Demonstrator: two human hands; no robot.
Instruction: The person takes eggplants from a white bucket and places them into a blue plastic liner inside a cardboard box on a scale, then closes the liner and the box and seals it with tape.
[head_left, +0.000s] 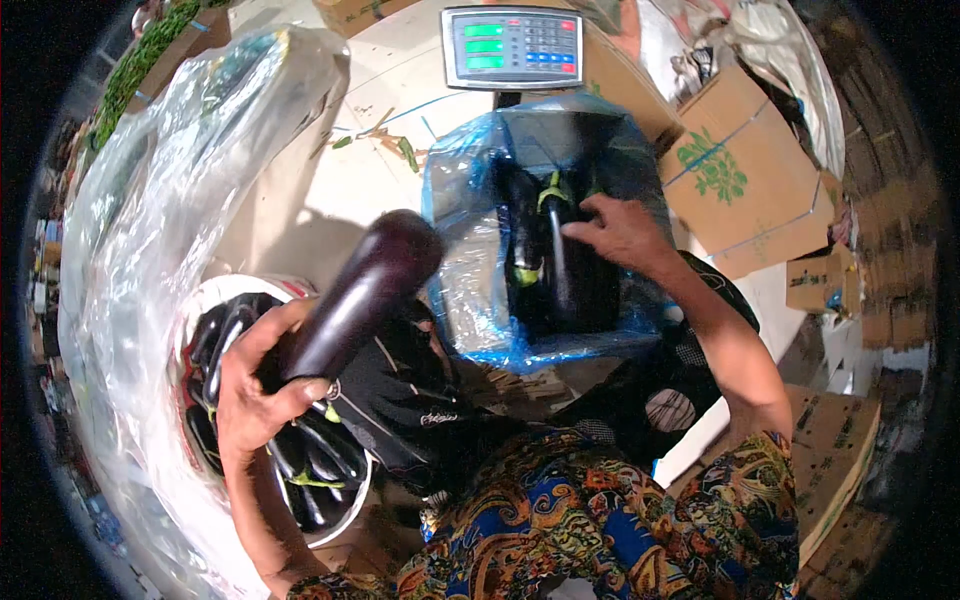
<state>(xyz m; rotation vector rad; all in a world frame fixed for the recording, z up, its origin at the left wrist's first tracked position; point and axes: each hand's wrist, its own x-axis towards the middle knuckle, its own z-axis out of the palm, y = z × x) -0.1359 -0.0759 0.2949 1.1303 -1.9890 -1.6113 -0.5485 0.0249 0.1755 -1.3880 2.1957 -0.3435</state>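
My left hand (259, 382) grips a large, thick dark-purple eggplant (367, 292) by one end, and its rounded end points up and to the right. Below that hand stands a white tub or sack with a pale rim (360, 499), filled with several glossy eggplants (315, 457). My right hand (626, 232) reaches over a blue-tinted clear plastic bag (472, 292), its fingers bent and apart with nothing visible between them. Inside the bag lie several dark eggplants (559, 255) with green caps. Whether my right fingertips touch one cannot be made out.
A weighing scale's display (514, 49) with lit green panels stands beyond the bag. Large clear plastic sheeting (172, 187) bulges along the left. Cardboard boxes (750, 172) stand at the right. Plant scraps (397, 146) lie on the pale floor, and leafy greens (142, 67) are at upper left.
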